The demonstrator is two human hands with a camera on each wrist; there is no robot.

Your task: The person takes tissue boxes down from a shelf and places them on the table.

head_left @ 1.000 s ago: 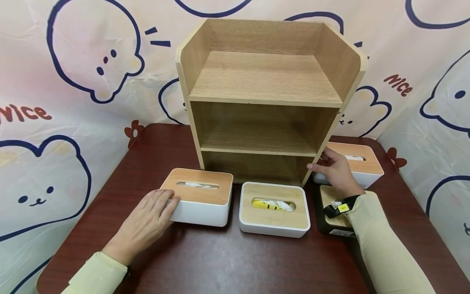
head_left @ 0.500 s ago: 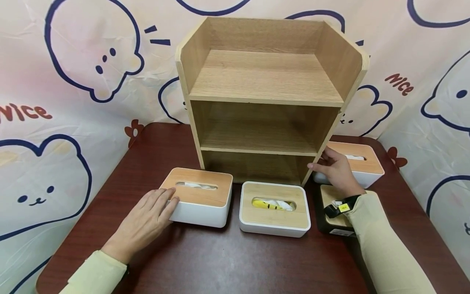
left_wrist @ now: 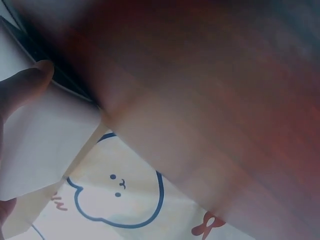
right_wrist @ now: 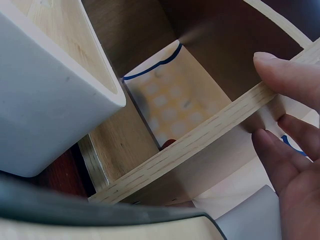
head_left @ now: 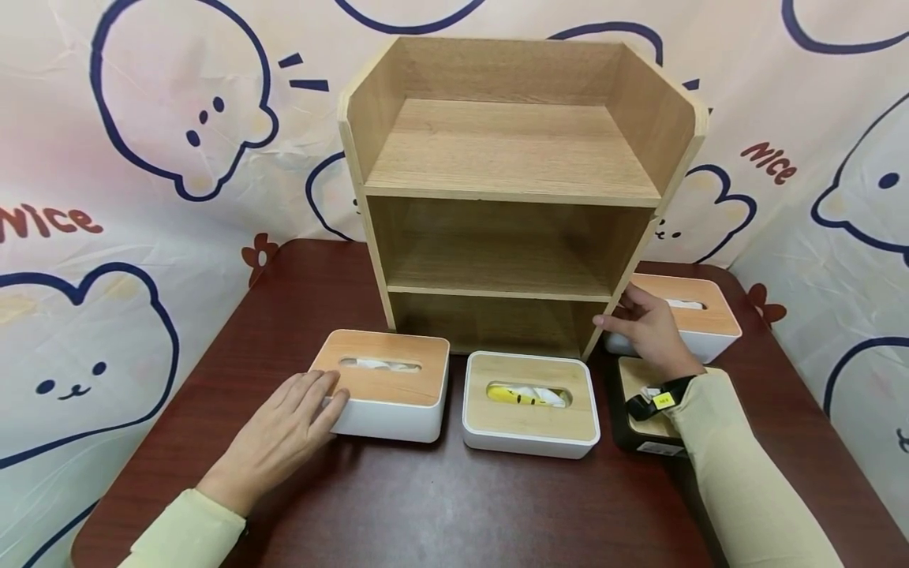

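In the head view a wooden shelf unit stands at the back of the table. My right hand grips its right side panel low down; the right wrist view has the thumb against the panel's front edge and fingers on its outer face. A white tissue box with an orange-brown wood lid stands front left of the unit. My left hand holds this box at its left end. In the left wrist view the thumb presses near the box's dark lower edge, while a fingertip shows at the opposite side.
Another white tissue box, its slot showing yellow and white, is in front of the unit. A black tissue box lies partly under the right wrist. Behind it is a third white box. The dark red table meets a printed curtain.
The left tissue box has shifted slightly toward me, and its lid slants a little differently. My right hand keeps its place on the shelf unit.
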